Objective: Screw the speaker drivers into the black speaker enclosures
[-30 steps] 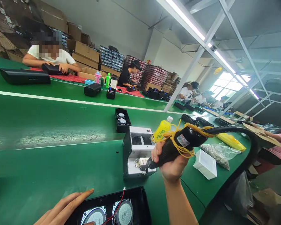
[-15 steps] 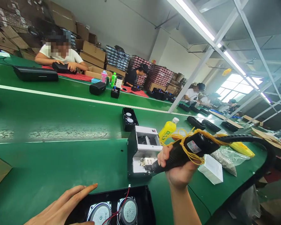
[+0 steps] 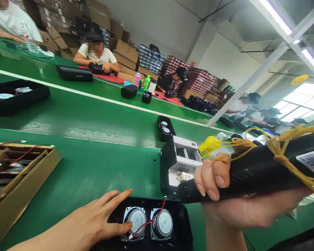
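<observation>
Driver (image 3: 256,170) sits gripped in the right hand (image 3: 238,212), its tip by the near side of the feeder (image 3: 167,165); contact is unclear. Loosely spread, the left hand (image 3: 99,216) lies across the far left corner of the case (image 3: 182,226), thumb on one speaker (image 3: 139,217). Toward the worktop's (image 3: 115,164) near edge lies the case, toward its left edge a carton (image 3: 39,184).

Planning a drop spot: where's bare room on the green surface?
Widest patch: green surface bounded by cardboard box, machine and left hand; one dark speck near the machine. Also: short of the white line, between left-edge case and the case behind the machine. Crowded: around the right hand, with black tool, yellow bottle and near case.
</observation>
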The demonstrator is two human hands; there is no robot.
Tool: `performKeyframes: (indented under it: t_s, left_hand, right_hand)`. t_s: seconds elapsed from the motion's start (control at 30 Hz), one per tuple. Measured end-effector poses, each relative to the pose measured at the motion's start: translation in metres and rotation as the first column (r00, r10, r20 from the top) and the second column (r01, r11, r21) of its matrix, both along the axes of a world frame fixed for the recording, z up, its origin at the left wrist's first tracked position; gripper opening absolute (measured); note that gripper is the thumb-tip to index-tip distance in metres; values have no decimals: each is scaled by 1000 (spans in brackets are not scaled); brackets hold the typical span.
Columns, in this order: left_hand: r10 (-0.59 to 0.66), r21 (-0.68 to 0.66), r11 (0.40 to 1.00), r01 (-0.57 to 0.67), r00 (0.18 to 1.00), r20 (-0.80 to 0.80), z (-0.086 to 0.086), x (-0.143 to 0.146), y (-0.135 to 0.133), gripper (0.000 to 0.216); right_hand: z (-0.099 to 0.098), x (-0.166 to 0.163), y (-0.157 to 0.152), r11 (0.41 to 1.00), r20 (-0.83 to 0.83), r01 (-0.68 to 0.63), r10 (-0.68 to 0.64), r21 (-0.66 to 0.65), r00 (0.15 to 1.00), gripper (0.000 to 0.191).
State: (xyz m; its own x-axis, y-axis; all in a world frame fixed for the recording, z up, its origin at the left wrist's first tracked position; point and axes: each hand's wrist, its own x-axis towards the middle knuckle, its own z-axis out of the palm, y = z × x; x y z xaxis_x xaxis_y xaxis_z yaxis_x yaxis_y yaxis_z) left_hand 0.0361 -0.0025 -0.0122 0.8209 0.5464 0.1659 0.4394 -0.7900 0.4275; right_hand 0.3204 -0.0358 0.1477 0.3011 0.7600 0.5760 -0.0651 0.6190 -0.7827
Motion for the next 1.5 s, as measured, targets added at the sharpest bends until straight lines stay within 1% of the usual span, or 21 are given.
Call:
performKeyframes:
  t_s: [0.07,0.13,0.2,0.33,0.43,0.6,0.67,0.8,0.9,1.07,1.2,1.3,1.4,1.5]
  left_hand:
    - [-80,-64,995,73,991,-104,16,-3,3,114]
    - [-118,-134,986,96,979,-164,29,-4,7,113]
    - [-131,-169,980,101,975,-177,39,-4,10,107]
    - [-136,-178,978,107,977,-162,53,1,11,87]
    - [-138,-189,976,106,976,-166,59,3,10,83]
    - [-116,-186,978,92,985,-124,60,2,10,85]
    - [-114,-216,973,85,985,-126,60,1,11,84]
    - [-139,-309,947,85,977,-159,62,3,12,81]
    - [-136,-340,938,71,976,-169,63,3,13,81]
    - [-119,-317,947,62,979,-166,63,3,11,84]
    - [-130,-281,956,78,977,-171,62,3,10,82]
    - [-137,-249,964,95,978,-160,58,2,10,81]
    - [-147,-231,967,109,977,-157,55,2,11,80]
    - [-152,-233,967,107,971,-186,56,4,13,78]
  right_hand:
    - [-8,-24,7,994,-64,-102,98,-49,993,75]
    - [-21,-46,15,978,-141,-188,174,-91,975,73]
    - [-36,-62,21,960,-186,-251,226,-122,956,69]
    - [-56,-74,31,936,-183,-304,272,-180,945,70]
    - [-65,-73,35,931,-161,-303,273,-203,948,71]
    - [-75,-74,38,928,-173,-323,293,-184,940,67]
    - [-78,-76,38,929,-180,-328,297,-173,938,65]
    - [-81,-77,40,926,-165,-324,295,-194,941,71]
    - [-82,-78,41,926,-148,-321,295,-200,944,74]
    - [-83,-79,42,922,-166,-327,296,-208,941,74]
    - [-86,-78,43,922,-154,-330,303,-201,941,74]
    - [-91,-77,42,894,-153,-396,370,-210,916,73]
    - [-96,-78,40,840,-130,-495,478,-223,869,70]
    - [-99,-81,35,816,-138,-529,511,-232,848,68]
